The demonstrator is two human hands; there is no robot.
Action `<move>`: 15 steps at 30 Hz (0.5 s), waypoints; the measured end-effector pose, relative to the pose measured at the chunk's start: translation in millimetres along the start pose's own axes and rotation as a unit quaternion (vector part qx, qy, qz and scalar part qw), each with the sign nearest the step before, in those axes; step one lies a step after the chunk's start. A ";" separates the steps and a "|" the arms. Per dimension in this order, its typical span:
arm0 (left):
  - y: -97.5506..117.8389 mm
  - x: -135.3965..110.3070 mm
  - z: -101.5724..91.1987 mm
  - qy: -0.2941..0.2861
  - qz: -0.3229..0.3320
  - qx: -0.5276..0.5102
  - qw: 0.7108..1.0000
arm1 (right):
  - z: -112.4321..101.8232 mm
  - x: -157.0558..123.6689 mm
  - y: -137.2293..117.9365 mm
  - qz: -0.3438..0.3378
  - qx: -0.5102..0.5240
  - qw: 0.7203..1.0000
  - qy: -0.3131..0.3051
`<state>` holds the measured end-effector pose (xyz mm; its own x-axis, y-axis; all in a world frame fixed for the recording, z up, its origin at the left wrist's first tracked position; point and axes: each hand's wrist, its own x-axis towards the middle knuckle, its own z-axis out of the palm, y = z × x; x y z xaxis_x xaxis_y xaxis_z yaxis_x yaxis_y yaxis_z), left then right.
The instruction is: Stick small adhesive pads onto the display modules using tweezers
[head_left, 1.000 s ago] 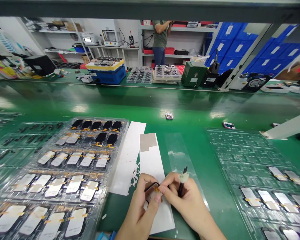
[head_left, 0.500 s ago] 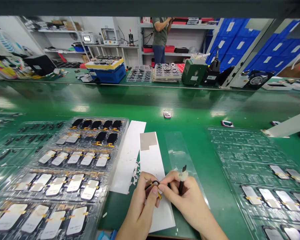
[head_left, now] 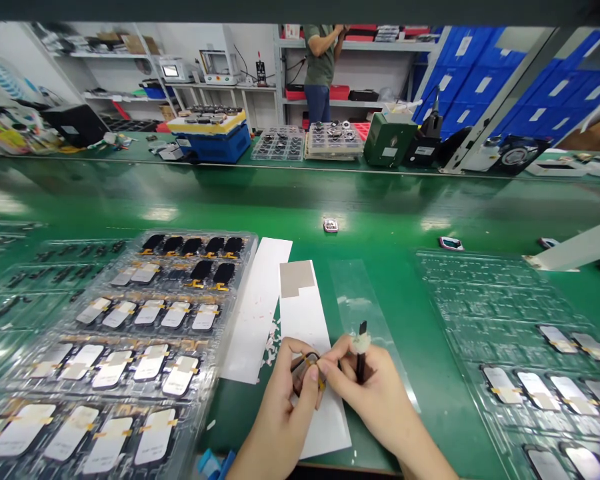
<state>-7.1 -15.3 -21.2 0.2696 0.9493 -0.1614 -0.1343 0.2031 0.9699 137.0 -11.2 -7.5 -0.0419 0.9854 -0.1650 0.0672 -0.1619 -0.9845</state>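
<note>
Working over the white paper strip with a grey patch at its far end, we pinch a small dark curved part trimmed with yellow tape in our left hand, thumb and fingers closed on it above the strip's near half. Our right hand is closed around a black-stemmed tool with a white tuft near its tip, the stem standing up and away from the fist. That hand's index fingertip reaches left to the part, though we cannot tell whether it touches. The part lies between our hands, nearer the left, with its tape running diagonally down toward the right hand; our fingers hide too much of it to fix its long axis. Left of the strip lies a second white strip, then a clear tray of display modules with yellow tabs. Right of it lie a clear film strip and a wider clear tray, with modules along its near side.
</note>
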 end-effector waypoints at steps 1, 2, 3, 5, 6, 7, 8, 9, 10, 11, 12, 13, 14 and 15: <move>0.1 0.6 -0.4 0.001 0.001 0.000 1.000 | -0.3 0.4 0.1 0.001 0.007 1.000 -0.003; 0.4 1.3 -0.9 0.000 0.001 -0.001 1.000 | -1.0 0.9 0.0 -0.003 0.017 1.000 -0.003; 0.9 2.2 -1.3 -0.004 0.000 -0.002 1.000 | -2.3 1.5 -0.5 -0.011 0.027 1.000 0.001; 2.2 3.9 -2.1 -0.017 -0.008 -0.009 1.000 | -6.2 3.0 -2.8 -0.025 0.034 0.999 0.014; 2.8 4.6 -2.4 -0.024 -0.014 -0.016 0.999 | -8.6 3.7 -4.7 -0.029 0.030 0.999 0.023; 3.3 5.1 -2.7 -0.031 -0.019 -0.025 0.999 | -11.0 4.3 -7.3 -0.032 0.020 0.999 0.032; 3.7 5.4 -3.2 -0.035 -0.024 -0.033 0.999 | -13.1 4.7 -10.6 -0.037 0.009 0.998 0.042; 3.7 5.4 -3.8 -0.037 -0.024 -0.040 0.998 | -14.7 5.0 -14.5 -0.049 -0.003 0.997 0.055; 3.4 5.2 -4.7 -0.037 -0.020 -0.041 0.998 | -15.6 5.3 -18.9 -0.070 -0.015 0.995 0.068; 2.7 4.9 -5.8 -0.036 -0.012 -0.038 0.999 | -15.7 5.8 -23.6 -0.096 -0.027 0.992 0.079; 1.8 4.5 -7.1 -0.034 -0.002 -0.030 0.999 | -15.0 6.8 -28.2 -0.120 -0.037 0.988 0.086; 0.6 4.0 -8.5 -0.034 0.007 -0.020 0.999 | -13.6 8.6 -32.2 -0.138 -0.044 0.986 0.086; -0.7 3.5 -10.0 -0.034 0.015 -0.010 0.999 | -11.7 11.5 -35.4 -0.148 -0.047 0.985 0.081; -2.1 3.2 -11.3 -0.037 0.019 -0.002 0.999 | -9.4 15.5 -37.3 -0.148 -0.044 0.985 0.071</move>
<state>-16.8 -10.0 -25.8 0.3332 0.9364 -0.1103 -0.1497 0.1681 0.9743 143.3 10.6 27.3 0.0670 0.9872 0.1446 0.1590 0.1325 -0.9783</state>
